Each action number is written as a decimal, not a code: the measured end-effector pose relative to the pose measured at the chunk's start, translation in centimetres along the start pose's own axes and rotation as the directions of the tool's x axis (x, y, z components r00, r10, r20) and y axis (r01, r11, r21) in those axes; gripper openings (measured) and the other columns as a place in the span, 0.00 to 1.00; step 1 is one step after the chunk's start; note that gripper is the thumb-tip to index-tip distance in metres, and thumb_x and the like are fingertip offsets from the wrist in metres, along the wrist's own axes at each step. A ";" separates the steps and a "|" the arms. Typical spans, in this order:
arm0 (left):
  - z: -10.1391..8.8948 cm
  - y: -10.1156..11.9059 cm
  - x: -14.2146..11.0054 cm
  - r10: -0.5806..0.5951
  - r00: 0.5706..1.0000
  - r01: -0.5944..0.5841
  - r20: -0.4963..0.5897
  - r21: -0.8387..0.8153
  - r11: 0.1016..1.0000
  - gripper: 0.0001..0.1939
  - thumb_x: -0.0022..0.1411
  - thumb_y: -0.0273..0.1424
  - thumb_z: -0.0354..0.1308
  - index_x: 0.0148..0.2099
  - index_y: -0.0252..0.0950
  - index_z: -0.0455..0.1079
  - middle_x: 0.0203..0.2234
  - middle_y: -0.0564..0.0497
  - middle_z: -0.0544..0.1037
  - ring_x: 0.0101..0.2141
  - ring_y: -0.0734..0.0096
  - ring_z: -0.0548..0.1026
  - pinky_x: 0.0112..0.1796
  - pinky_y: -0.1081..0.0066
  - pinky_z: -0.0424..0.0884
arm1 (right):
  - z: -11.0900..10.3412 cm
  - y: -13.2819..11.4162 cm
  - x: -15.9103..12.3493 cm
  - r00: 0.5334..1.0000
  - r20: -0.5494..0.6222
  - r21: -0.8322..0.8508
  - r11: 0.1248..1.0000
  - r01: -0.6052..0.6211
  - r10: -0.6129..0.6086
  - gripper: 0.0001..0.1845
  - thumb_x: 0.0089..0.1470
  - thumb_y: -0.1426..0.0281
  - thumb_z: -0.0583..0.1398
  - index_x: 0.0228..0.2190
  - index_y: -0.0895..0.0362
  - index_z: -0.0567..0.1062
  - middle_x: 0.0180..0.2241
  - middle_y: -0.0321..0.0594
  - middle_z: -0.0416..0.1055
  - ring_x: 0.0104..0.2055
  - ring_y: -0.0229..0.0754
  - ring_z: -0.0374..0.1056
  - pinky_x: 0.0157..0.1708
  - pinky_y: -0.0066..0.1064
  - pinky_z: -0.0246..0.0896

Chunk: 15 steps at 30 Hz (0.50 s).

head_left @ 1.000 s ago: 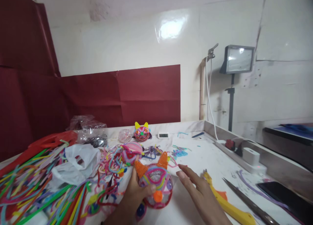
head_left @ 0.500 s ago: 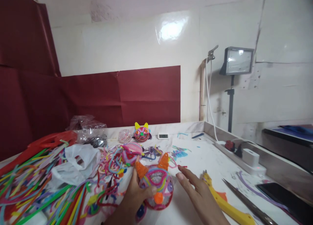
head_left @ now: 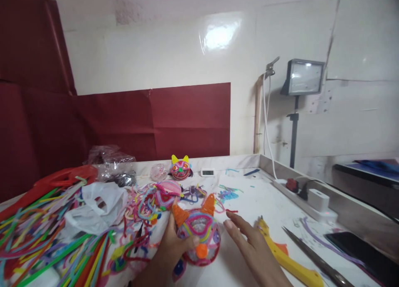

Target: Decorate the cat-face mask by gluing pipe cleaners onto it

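My left hand (head_left: 174, 245) is closed around the left side of a round animal face (head_left: 204, 228) made of coloured pipe cleaners, its thumb on the front. The face has two orange ears, an orange nose and a red lower rim. To its right, my right hand (head_left: 251, 245) is apart from it, fingers stretched out and holding nothing. A yellow-handled hot glue gun (head_left: 286, 260) lies right of that hand, beside long dark pointed scissors or tweezers (head_left: 314, 253). Behind the face is a pink striped pipe cleaner piece (head_left: 167, 194).
Loose pipe cleaners (head_left: 40, 237) and a white plastic bag (head_left: 96, 210) cover the left side. At the back stand a yellow-eared face (head_left: 181, 168) and a small digital clock (head_left: 208, 172). A power strip (head_left: 321, 210) and black phone (head_left: 358, 247) lie at right.
The view has shifted very slightly. Both hands and the pipe cleaner face stay almost where they were.
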<state>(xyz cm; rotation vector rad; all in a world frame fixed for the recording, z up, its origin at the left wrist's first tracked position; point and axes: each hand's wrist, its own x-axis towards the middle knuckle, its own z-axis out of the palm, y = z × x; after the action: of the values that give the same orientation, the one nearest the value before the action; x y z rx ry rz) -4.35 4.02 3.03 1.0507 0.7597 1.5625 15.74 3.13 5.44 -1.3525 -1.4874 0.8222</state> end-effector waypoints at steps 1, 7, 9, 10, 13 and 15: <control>-0.1 -0.1 0.0 0.002 1.000 -0.002 0.001 0.002 1.000 0.66 0.35 0.36 0.79 0.69 0.48 0.43 0.54 0.44 0.77 0.54 0.47 0.75 0.52 0.55 0.73 | 0.0 0.0 0.0 1.000 0.000 0.000 1.000 0.003 -0.003 0.42 0.52 0.40 0.51 0.53 0.58 0.74 0.55 0.50 0.72 0.57 0.60 0.66 0.57 0.50 0.56; -0.4 -0.3 0.1 0.008 0.999 -0.006 -0.039 0.044 0.999 0.64 0.34 0.35 0.79 0.69 0.46 0.46 0.54 0.42 0.76 0.55 0.48 0.73 0.50 0.58 0.74 | 0.0 0.1 0.0 1.000 -0.007 -0.027 1.000 0.012 -0.012 0.41 0.53 0.41 0.51 0.53 0.57 0.75 0.54 0.49 0.73 0.57 0.59 0.66 0.57 0.49 0.56; -0.3 -0.2 0.0 0.010 0.999 -0.009 -0.038 0.035 0.999 0.63 0.35 0.34 0.79 0.68 0.46 0.48 0.55 0.43 0.76 0.55 0.49 0.74 0.50 0.58 0.74 | 0.0 0.1 0.0 1.000 -0.006 -0.027 1.000 0.011 -0.011 0.41 0.53 0.41 0.51 0.53 0.57 0.75 0.54 0.49 0.73 0.57 0.59 0.66 0.58 0.49 0.56; -0.3 -0.1 0.0 0.017 0.999 -0.015 -0.037 0.032 0.999 0.62 0.35 0.33 0.79 0.68 0.47 0.49 0.55 0.44 0.75 0.55 0.50 0.74 0.51 0.59 0.73 | 0.0 0.1 0.0 1.000 -0.005 -0.025 1.000 0.010 -0.010 0.41 0.53 0.40 0.51 0.54 0.57 0.75 0.54 0.49 0.73 0.58 0.59 0.65 0.59 0.49 0.55; -0.1 0.0 -0.1 0.027 0.999 -0.026 -0.024 0.032 0.999 0.59 0.36 0.32 0.78 0.68 0.46 0.51 0.54 0.44 0.76 0.55 0.51 0.74 0.52 0.60 0.73 | 0.0 0.1 -0.1 1.000 -0.007 -0.019 1.000 0.014 -0.014 0.41 0.53 0.40 0.51 0.54 0.58 0.75 0.54 0.50 0.72 0.58 0.58 0.65 0.60 0.48 0.53; -0.1 0.1 -0.1 0.026 0.999 -0.025 -0.025 0.038 0.999 0.59 0.36 0.32 0.78 0.67 0.46 0.51 0.54 0.44 0.77 0.55 0.52 0.74 0.51 0.61 0.74 | 0.0 0.2 -0.1 1.000 -0.014 -0.027 0.999 0.018 -0.018 0.41 0.53 0.40 0.51 0.53 0.57 0.75 0.54 0.49 0.73 0.58 0.58 0.65 0.60 0.48 0.54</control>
<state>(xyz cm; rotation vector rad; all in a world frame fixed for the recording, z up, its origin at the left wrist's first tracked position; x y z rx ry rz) -4.45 3.87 3.05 1.0734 0.7993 1.5913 15.79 3.07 5.25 -1.3604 -1.5019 0.7820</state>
